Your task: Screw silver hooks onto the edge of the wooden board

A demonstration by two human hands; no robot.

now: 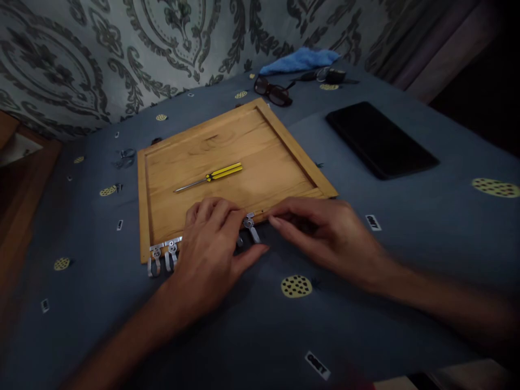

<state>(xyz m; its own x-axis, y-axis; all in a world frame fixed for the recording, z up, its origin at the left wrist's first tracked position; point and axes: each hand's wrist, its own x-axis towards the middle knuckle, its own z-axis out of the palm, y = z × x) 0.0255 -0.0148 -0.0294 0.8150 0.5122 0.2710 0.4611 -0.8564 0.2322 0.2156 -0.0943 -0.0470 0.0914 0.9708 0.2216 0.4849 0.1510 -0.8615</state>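
A shallow wooden tray-like frame (195,141) lies on the table, and a screwdriver (224,171) with a yellow and black handle rests inside it. Along its near edge runs a metal hook rail (164,243) with several hooks. My left hand (211,238) lies across the middle of this rail, fingers curled over the wooden edge and thumb stretched out below, hiding part of the rail. Close to the rail's right end, my right hand (320,230) has thumb and forefinger brought together at the frame's edge. Whatever may be between those fingertips is too small to tell.
Behind the frame lie dark glasses (273,91), a blue cloth (299,59) and a dark object like a watch (325,75). A black phone or tablet (382,140) lies right. Left of the frame is a small clear item (125,157). A patterned cloth covers the table.
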